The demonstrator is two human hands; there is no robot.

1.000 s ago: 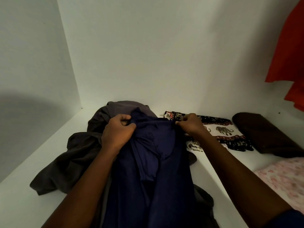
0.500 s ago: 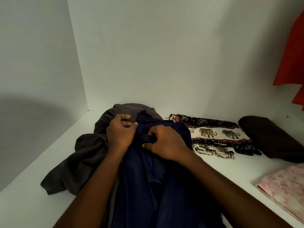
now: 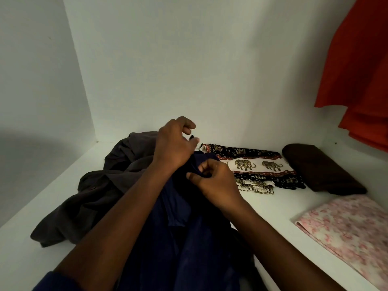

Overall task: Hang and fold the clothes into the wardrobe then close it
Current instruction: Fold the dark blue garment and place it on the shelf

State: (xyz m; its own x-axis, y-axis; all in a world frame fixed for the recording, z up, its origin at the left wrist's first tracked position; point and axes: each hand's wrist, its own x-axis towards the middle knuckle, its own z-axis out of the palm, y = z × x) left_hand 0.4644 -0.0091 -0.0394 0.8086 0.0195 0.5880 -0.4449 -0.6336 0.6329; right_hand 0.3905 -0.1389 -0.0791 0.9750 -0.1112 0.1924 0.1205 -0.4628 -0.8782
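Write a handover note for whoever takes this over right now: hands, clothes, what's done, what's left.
Left hand: raised over the top of the navy garment, fingers curled; a small dark bit shows beside them, cannot tell what.
Right hand: pinches the navy garment near its top edge.
The navy garment lies over a crumpled grey garment on the wardrobe shelf.
Done: elephant-print cloth, brown cloth and pink floral cloth lie folded on the shelf; red garment hangs at right.
Left: navy and grey garments to hang or fold, then close the wardrobe.
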